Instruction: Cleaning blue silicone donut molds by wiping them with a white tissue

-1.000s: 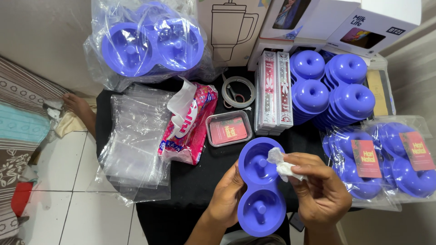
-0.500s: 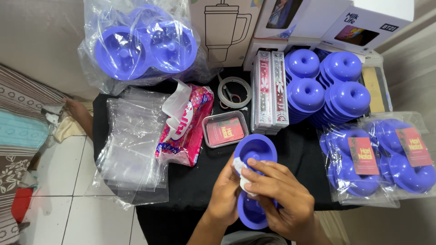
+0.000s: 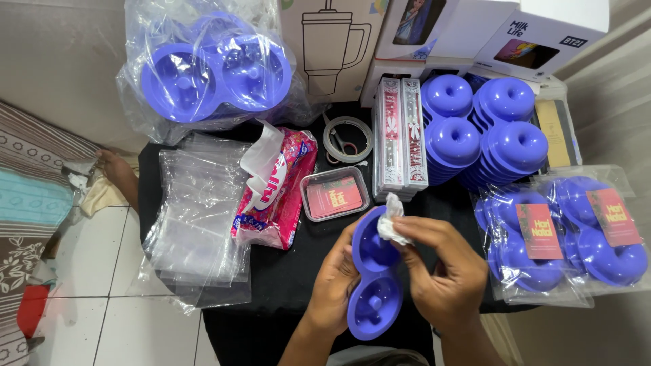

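Cloth-covered black table [image 3: 285, 271] bearing everything, standing on pale tile floor [image 3: 102, 257].

Lying at the left edge: a stack of clear plastic bags [image 3: 200, 217]. Sitting behind them at the far left corner: a bagged bundle of purple moulds [image 3: 213, 71]. Leaning at the back: a cardboard box with a tumbler drawing [image 3: 332, 44], plus white boxes [image 3: 515, 34] beside it. Standing at the right back: nested piles of purple double-ring moulds [image 3: 485, 132], with a tall clear box of red-and-white items [image 3: 400, 139] just to their left. Resting at the right edge: two sealed bags of moulds with red cards [image 3: 569, 230].

Lying mid-table: a pink tissue pack [image 3: 278, 193] with a white sheet sticking out, then a small clear tray of red cards [image 3: 336, 193], then a tape roll [image 3: 348, 139] with scissors inside it.

Being held above the near edge of the table, tilted on its side: a purple double-ring mould [image 3: 373, 274]. Gripping its left edge, curled: left hand [image 3: 332, 285]. Pinching a crumpled white tissue [image 3: 392, 222] against the upper ring's rim: right hand [image 3: 444, 271], thumb and fingertips pressed together on the wad.
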